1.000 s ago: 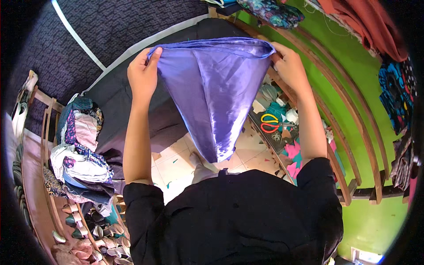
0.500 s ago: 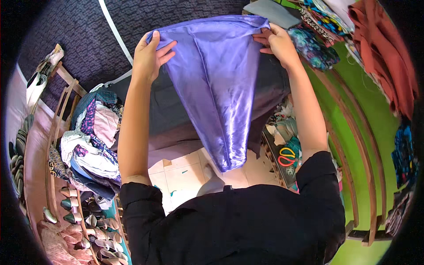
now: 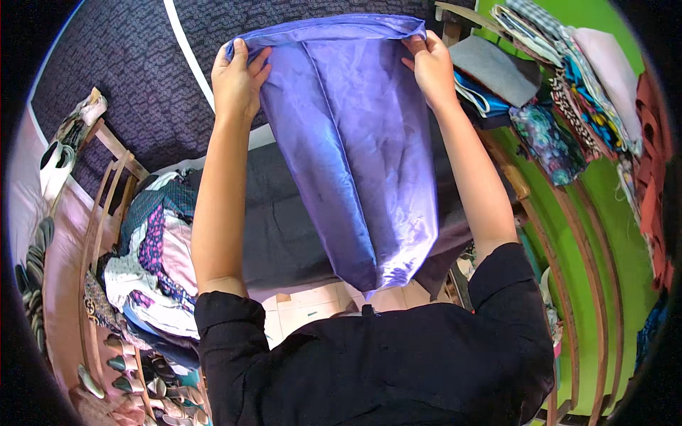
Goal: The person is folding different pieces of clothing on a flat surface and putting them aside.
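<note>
A shiny purple satin cloth [image 3: 355,142] hangs stretched between my hands. It has a folded band along its top edge, a lengthwise seam near its middle and a narrower lower end. My left hand [image 3: 238,84] pinches the upper left corner between thumb and fingers. At the upper right corner, my right hand [image 3: 432,71] grips the band the same way, its fingertips partly hidden by the fabric. Both arms are stretched forward, and the lower end drops toward my chest. Behind the satin lies a dark cloth-covered surface [image 3: 277,213].
On the left is a heap of mixed clothes [image 3: 160,248] beside a wooden frame, with several shoes [image 3: 124,364] below. Folded fabrics [image 3: 497,71] are stacked at the right, near curved-looking wooden rails [image 3: 568,234] and a green wall [image 3: 604,213]. Patterned dark fabric [image 3: 121,64] covers the back.
My hands have risen slightly with the purple satin cloth still held at both corners. Its lower end has swung right and spread wider. The view has shifted, showing more folded fabrics at right.
</note>
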Demonstrator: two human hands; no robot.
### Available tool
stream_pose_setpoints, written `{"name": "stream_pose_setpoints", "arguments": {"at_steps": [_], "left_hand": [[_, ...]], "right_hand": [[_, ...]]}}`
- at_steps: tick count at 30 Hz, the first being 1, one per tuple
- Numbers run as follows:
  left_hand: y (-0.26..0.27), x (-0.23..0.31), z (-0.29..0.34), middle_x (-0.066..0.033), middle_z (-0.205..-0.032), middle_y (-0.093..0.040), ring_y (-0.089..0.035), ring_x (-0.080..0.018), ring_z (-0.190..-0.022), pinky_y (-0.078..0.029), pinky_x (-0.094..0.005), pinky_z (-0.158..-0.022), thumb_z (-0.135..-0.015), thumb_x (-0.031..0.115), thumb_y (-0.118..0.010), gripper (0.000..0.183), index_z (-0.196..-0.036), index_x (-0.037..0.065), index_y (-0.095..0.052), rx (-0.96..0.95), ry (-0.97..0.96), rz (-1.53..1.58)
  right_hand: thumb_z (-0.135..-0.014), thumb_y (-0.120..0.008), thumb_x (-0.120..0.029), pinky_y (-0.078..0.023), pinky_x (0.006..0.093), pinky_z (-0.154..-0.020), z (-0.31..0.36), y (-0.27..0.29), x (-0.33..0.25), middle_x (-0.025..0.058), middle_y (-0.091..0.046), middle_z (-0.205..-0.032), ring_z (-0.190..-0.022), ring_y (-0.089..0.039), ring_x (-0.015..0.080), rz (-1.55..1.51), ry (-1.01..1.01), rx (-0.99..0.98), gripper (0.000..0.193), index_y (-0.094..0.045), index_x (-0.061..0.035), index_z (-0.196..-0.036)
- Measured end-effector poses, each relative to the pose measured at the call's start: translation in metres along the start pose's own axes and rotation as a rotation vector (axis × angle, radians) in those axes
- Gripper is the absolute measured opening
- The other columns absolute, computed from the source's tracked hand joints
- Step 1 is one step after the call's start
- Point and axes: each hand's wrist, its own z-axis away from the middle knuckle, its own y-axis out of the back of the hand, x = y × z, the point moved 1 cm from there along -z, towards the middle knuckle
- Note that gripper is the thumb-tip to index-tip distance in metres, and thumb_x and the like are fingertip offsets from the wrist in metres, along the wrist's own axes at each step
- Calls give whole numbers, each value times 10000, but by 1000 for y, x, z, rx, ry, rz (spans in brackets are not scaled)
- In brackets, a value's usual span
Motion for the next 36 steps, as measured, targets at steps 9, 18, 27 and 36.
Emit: {"name": "stream_pose_setpoints", "arguments": {"at_steps": [9, 18, 27, 36], "left_hand": [[13, -44, -105, -38, -709, -527, -464, -97, -645, -393, -245, -603, -890, 178, -477, 200, -862, -13, -530, 148, -681, -478], [46, -141, -138, -183, -882, -598, -593, -276, -833, -439, -318, -731, -872, 157, -476, 204, -963, -16, -537, 251, -569, -823], [160, -323, -132, -350, -1283, -248, -292, -415, -1209, -262, -379, -995, -791, 303, -598, 737, -1276, -82, -198, 40, -56, -1075], [193, -279, 24, -159, -1048, -570, -548, -207, -987, -419, -291, -850, -822, 183, -569, 362, -1111, -24, -502, -115, 344, -826]], "right_hand": [[-906, -410, -163, -455, 277, -720, -70, -65, 52, 21, -564, -812, -769, -527, 100, 163, 215, 166, 184, -530, -24, -886], [-870, -437, -177, -386, 461, -588, -101, -118, 158, 238, -549, -706, -706, -532, 430, 245, 189, 248, 155, -498, -35, -869], [-805, -502, -275, -364, 440, -891, -49, -153, 337, 254, -451, -1196, -1072, -454, 427, 544, -243, -353, 676, -141, -144, -1362], [-773, -545, -344, -72, 592, -978, 65, -38, 324, 178, -243, -1383, -1293, -210, 292, 658, -522, -672, 668, -262, -132, -1340]]}}
